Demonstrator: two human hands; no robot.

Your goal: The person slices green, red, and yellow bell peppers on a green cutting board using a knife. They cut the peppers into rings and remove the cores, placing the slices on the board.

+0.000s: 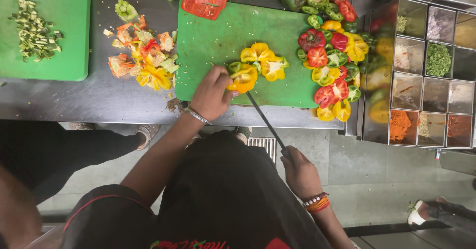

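My left hand [210,97] presses a yellow bell pepper half [243,79] onto the near edge of a green cutting board [213,40]. My right hand [299,171] grips the handle of a long knife [265,120]. It is held back off the counter, and the blade points up toward the pepper with its tip just beside it. More yellow pepper pieces [264,60] lie in the board's middle. Flat red pepper slices [206,0] are stacked at the far edge.
Halved red, yellow and green peppers [332,60] are piled right of the board. Pepper cores and scraps [144,55] lie on the steel counter [99,97] to the left, beside a second green board [69,55] with chopped greens [32,33]. A compartmented spice tray [426,70] stands at right. Another person's sandalled foot [146,132] is at left.
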